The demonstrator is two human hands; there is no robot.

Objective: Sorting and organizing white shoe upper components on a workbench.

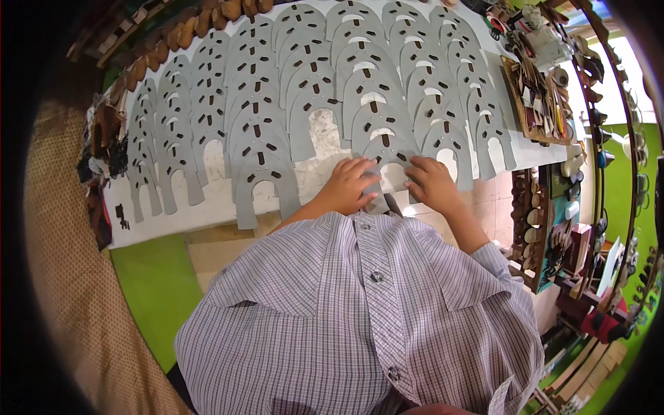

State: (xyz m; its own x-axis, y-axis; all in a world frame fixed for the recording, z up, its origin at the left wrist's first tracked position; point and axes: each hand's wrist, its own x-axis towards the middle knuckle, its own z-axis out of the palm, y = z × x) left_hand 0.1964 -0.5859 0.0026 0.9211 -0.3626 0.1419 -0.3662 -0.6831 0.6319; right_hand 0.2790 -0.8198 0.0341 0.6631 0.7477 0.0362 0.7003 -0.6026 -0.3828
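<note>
Grey U-shaped shoe-upper pieces (257, 149) lie overlapped in several columns, each with small dark brown patches near its curved top. At the near edge, both hands are on the frontmost grey shoe-upper piece (395, 152) of one column. My left hand (349, 185) lies on its left leg, fingers stretched toward the middle. My right hand (434, 183) is at its right side, fingers apart and slightly bent, tips on the edge. Neither hand visibly grasps anything; the fingertips' undersides are hidden.
The pieces cover a white-topped table (166, 228). Brown shoe lasts (183, 33) line its far left edge. A wooden tray (529, 104) of tools stands at right, beside racks (532, 221) of shoes and parts. A patterned brown curtain (83, 277) hangs at left.
</note>
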